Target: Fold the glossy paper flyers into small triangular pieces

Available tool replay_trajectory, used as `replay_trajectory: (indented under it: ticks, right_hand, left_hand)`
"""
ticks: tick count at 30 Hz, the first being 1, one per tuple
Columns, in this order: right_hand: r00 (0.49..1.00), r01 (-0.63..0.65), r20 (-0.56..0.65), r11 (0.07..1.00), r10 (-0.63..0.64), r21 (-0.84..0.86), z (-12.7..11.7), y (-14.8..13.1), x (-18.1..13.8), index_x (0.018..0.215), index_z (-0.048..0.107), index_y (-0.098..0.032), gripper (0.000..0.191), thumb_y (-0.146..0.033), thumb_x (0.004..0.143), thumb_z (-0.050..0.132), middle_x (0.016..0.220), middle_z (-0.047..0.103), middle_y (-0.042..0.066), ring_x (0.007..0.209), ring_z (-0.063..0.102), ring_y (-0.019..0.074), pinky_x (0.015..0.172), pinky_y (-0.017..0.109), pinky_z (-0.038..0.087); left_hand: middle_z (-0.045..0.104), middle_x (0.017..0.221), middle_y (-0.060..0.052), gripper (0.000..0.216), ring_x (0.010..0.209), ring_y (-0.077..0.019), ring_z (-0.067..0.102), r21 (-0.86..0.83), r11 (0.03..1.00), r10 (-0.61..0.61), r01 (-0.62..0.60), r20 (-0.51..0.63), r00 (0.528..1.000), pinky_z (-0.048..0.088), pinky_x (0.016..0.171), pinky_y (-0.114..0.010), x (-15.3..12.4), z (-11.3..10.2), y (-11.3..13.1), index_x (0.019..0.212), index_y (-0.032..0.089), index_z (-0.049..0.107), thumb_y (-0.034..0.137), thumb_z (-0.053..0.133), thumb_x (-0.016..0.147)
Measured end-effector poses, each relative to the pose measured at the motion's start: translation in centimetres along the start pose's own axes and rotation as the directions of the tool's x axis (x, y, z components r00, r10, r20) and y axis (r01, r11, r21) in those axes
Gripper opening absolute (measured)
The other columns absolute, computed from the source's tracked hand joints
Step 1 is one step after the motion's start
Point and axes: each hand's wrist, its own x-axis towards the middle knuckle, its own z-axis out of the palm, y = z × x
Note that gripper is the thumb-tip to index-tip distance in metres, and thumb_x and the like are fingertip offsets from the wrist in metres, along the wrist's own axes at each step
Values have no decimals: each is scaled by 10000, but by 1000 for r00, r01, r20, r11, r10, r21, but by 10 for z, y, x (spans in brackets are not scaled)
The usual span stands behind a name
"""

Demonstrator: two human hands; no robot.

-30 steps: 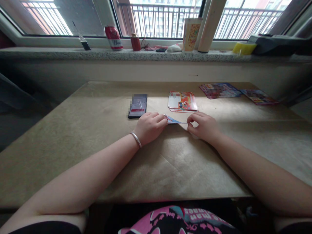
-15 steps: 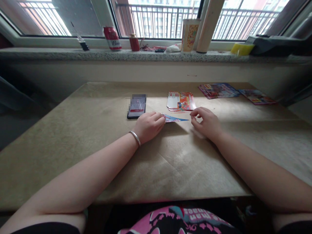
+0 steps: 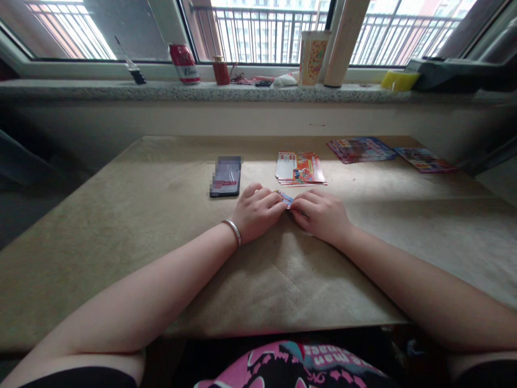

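A small folded piece of printed paper point(image 3: 286, 199), blue with some red and white, lies between my two hands above the tan tabletop. My left hand point(image 3: 260, 210) grips its left part, fingers pressed together; a silver bangle circles that wrist. On the other side, my right hand point(image 3: 321, 212) pinches its right end. Most of the paper is hidden under the fingers. Just beyond the hands sits a stack of printed sheets point(image 3: 301, 167), white and orange on top. A dark phone point(image 3: 226, 177) lies flat to the left of the stack.
Two piles of colourful printed sheets, one blue and purple point(image 3: 363, 149) and one beside it point(image 3: 424, 159), lie at the table's far right. Along the stone windowsill point(image 3: 250, 94) stand a red can point(image 3: 184, 63), a red bottle point(image 3: 221, 70), a patterned cup point(image 3: 314, 58) and a yellow object point(image 3: 399, 81).
My right hand has moved left and taken hold of the paper's pointed end. My left hand has shifted slightly right and nearer to me, and less of the paper shows.
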Motion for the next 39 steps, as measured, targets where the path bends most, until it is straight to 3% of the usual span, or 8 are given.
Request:
replay_trajectory:
  ticks: [15,20,39]
  right_hand:
    - [993,104,55,994,-102,-24,3,-2,-1,885,653,-215,254,-319,958,434,948,714,34,906,601,181,760,311,423]
    - [995,80,58,997,-80,-5,2,0,-1,852,655,-210,238,-293,938,449,917,712,37,863,603,180,736,306,427]
    - [1000,24,-14,997,-23,75,-2,9,-4,768,632,-210,164,-249,879,518,857,711,27,808,627,164,714,275,446]
  left_hand:
    - [656,782,7,110,732,-162,540,21,999,27,-28,46,999,349,797,-358,3,-1,4,775,216,591,243,533,864]
    - [650,798,-10,78,753,-173,550,29,1000,7,-10,108,994,354,809,-366,1,-1,4,784,207,584,244,547,841]
    - [638,791,-14,47,754,-188,539,61,998,-33,25,131,991,361,814,-371,-3,-2,-8,774,207,591,224,549,786]
